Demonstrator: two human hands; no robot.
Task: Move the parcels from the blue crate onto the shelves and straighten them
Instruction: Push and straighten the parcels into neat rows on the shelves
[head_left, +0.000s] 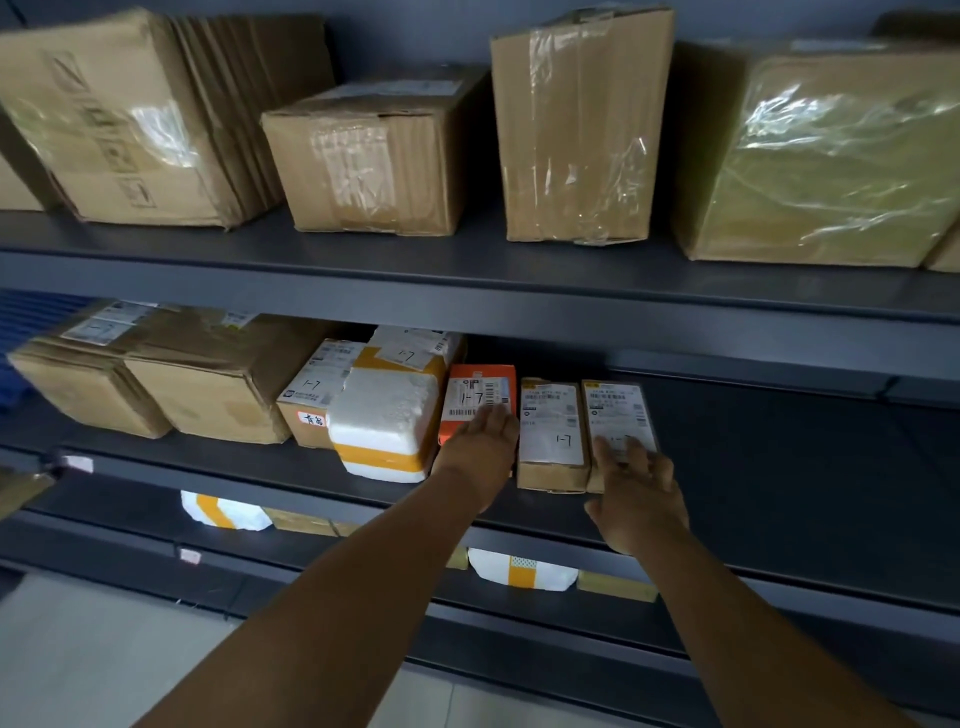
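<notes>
The three small parcels stand upright in a row on the middle shelf (779, 467) — orange box (470, 400), then two brown boxes (553, 436) (615, 415), labels facing me. A hard shove from my left hand (483, 447) or right hand (636, 483), I judge, could tip them backward or skew the row. Both hands are flat, fingers straight, pressing the box fronts.

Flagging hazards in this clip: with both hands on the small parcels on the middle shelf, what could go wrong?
1. The right hand presses the rightmost labelled brown carton; nothing stands to its right, so it might tip that way.
2. The left hand pushing the orange box could jam it against the white foam parcel.
</notes>
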